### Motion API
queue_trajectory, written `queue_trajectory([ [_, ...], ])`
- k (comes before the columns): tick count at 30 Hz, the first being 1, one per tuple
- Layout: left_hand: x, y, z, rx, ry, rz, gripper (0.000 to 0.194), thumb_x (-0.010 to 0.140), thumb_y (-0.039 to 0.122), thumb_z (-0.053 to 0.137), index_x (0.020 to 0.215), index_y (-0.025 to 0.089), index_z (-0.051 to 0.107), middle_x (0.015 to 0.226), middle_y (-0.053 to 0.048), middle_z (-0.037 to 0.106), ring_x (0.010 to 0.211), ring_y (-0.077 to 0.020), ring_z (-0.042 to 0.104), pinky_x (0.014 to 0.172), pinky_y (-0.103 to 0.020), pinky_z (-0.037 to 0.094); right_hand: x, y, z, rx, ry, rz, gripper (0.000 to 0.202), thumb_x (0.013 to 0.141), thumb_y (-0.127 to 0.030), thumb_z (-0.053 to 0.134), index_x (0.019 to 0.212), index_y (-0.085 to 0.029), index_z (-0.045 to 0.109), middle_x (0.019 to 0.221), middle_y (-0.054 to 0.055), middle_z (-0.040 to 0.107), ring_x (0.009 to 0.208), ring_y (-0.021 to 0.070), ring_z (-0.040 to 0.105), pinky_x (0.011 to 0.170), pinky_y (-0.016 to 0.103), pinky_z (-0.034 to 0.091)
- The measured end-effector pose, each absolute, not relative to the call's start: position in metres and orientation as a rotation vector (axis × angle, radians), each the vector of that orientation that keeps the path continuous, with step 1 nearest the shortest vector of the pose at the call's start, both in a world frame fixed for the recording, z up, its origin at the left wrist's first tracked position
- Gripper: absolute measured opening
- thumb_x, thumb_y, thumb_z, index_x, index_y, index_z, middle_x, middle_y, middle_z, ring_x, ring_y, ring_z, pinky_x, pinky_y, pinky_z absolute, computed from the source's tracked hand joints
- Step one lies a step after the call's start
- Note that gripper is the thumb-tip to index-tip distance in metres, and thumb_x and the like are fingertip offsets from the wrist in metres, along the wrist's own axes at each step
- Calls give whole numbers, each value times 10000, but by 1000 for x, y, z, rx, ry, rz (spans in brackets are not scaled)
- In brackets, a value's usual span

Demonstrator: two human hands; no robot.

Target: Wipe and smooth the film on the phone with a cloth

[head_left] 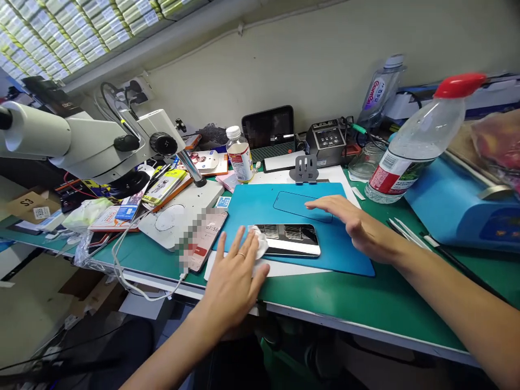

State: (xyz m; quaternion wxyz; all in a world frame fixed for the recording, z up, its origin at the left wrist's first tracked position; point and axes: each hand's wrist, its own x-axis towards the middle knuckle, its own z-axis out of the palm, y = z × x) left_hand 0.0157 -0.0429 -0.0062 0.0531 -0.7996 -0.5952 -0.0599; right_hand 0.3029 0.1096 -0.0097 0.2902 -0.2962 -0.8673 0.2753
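A phone (294, 240) with a dark glossy screen lies flat on a blue mat (252, 203). My left hand (233, 273), a ring on one finger, is spread open at the phone's left end. Beneath its index finger is a crumpled white tissue (261, 242) touching that end; part of the tissue is hidden by the hand. Behind the phone lies a clear, black-edged, phone-shaped sheet (300, 206), perhaps a screen protector. My right hand (349, 216) reaches over the sheet's right end, fingers stretched out and holding nothing. Whether its fingertips touch the sheet, I cannot tell.
A second phone (207, 241) with a lit screen and white cable lies left of the mat. A microscope (101, 146) stands farther left. Behind are a small bottle (239, 154), a metal stand (305, 169) and a control box (328, 143). A red-capped bottle (406, 168) and tweezers (408, 233) are right.
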Motion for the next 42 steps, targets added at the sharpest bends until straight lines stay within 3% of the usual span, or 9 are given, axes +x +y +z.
queue_trajectory([
  [6,22,-24,-8,-2410,-1821,-194,566,1111,473,332,1537,128,474,1637,-82,442,1583,-363,249,1262,-626,272,299,108,-8,-768,-2339,744,935,857,-903,155,1457,-348,610,1451,86,652,1364,403,524,1166,616,399],
  [10,70,-4,-9,-2524,-1749,-324,678,1094,560,330,1536,64,467,1621,-135,462,1568,-370,288,1282,-589,240,298,109,-7,-777,-2324,735,988,824,-925,129,1440,-340,632,1415,99,672,1348,410,541,1185,631,378],
  [15,107,10,-2,-2706,-1526,-388,791,1041,685,366,1486,52,531,1591,-158,500,1568,-365,287,1298,-538,206,299,110,-10,-804,-2287,760,1058,767,-951,98,1521,-356,543,1478,116,614,1378,408,525,1169,604,428],
  [22,76,-23,-5,-2749,-1530,-409,691,1095,602,282,1573,122,422,1657,-69,419,1584,-311,265,1301,-519,209,304,113,-13,-815,-2321,740,1043,782,-937,77,1535,-360,511,1518,112,576,1401,414,497,1191,642,377],
  [26,37,-42,-9,-2671,-1621,-285,626,1110,537,311,1608,163,376,1695,-17,323,1603,-303,205,1300,-535,212,305,111,-12,-810,-2333,747,1018,794,-933,86,1537,-379,506,1533,92,566,1426,426,469,1209,672,325],
  [30,9,-50,-11,-2524,-1756,-225,564,1119,452,341,1607,172,384,1690,3,321,1605,-305,195,1297,-554,216,303,111,-13,-800,-2332,765,1009,767,-956,132,1526,-413,517,1520,67,584,1409,438,488,1204,658,349],
  [35,3,-34,-14,-2457,-1846,-232,577,1117,455,319,1583,132,425,1673,-45,366,1595,-336,224,1276,-567,273,301,111,-12,-820,-2350,760,1016,762,-960,122,1514,-415,534,1517,62,590,1401,435,498,1211,643,347],
  [42,38,-4,-9,-2506,-1803,-294,672,1094,550,333,1541,68,472,1631,-130,444,1579,-388,244,1279,-575,257,301,112,-14,-829,-2342,727,996,791,-939,83,1501,-421,551,1497,65,614,1377,427,530,1189,645,380],
])
